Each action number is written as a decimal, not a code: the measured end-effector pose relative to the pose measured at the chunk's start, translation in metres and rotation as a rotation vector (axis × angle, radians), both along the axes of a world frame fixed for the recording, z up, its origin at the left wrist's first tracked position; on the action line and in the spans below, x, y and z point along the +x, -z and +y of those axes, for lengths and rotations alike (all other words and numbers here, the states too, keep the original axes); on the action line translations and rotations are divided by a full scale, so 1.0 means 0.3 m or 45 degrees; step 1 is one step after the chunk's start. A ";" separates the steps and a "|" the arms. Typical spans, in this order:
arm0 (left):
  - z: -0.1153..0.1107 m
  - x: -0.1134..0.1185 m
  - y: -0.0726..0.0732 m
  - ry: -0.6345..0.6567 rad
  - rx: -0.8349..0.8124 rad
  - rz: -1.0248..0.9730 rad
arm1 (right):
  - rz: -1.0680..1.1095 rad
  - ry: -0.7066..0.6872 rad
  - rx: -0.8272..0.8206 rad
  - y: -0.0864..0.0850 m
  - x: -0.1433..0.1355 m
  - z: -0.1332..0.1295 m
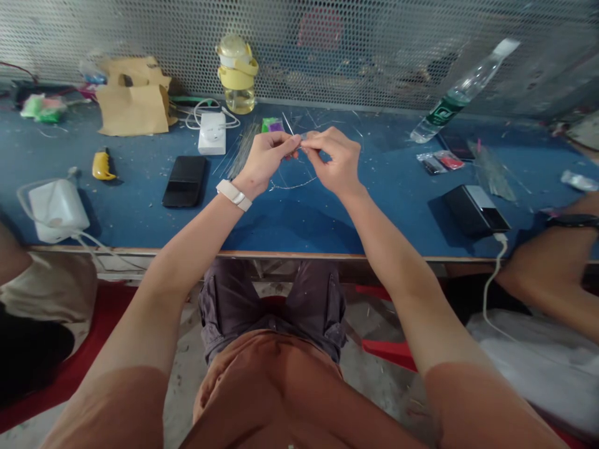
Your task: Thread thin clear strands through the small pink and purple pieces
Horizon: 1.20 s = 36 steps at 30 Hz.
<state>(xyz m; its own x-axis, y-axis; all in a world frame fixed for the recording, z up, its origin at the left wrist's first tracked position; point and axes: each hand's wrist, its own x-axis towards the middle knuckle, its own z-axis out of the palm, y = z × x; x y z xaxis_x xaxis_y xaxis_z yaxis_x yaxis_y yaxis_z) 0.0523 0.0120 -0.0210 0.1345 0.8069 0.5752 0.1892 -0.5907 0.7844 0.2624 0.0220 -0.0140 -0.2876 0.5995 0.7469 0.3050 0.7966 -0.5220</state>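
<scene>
Over the blue table [290,224], my left hand [264,159] and my right hand [337,159] meet fingertip to fingertip, both pinching. A thin, silvery wire [294,186] hangs in a curve below them, its ends running up towards the fingers. What exactly sits between the fingertips is too small to make out. A straight thin piece [287,123] sticks up beyond the left fingers. Behind my left hand lie a bundle of thin wires [241,153] and a small green and purple packet [272,125].
Left are a black phone [185,181], a white charger [212,133], a yellow cutter [102,165] and a brown paper bag [133,111]. A yellow-lidded bottle [238,78] stands behind. Right are a leaning water bottle [461,93] and a black power bank [475,212]. People sit on both sides.
</scene>
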 end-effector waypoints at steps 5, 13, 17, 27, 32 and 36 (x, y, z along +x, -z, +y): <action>-0.010 0.004 0.005 -0.226 0.233 0.062 | 0.011 -0.031 -0.004 0.007 -0.004 0.005; -0.010 -0.034 -0.002 -0.326 0.472 0.558 | 0.224 -0.034 -0.052 0.031 -0.022 0.019; 0.038 -0.063 0.019 -0.344 0.539 0.552 | 0.195 0.007 -0.045 0.025 -0.021 0.016; 0.003 -0.047 0.010 -0.327 0.589 0.591 | 0.153 -0.011 -0.114 0.029 -0.016 0.029; -0.027 -0.042 -0.012 -0.222 0.524 0.529 | 0.072 -0.047 -0.127 0.012 -0.002 0.015; -0.020 -0.044 -0.019 -0.154 0.449 0.513 | -0.002 -0.031 -0.139 0.013 0.010 0.020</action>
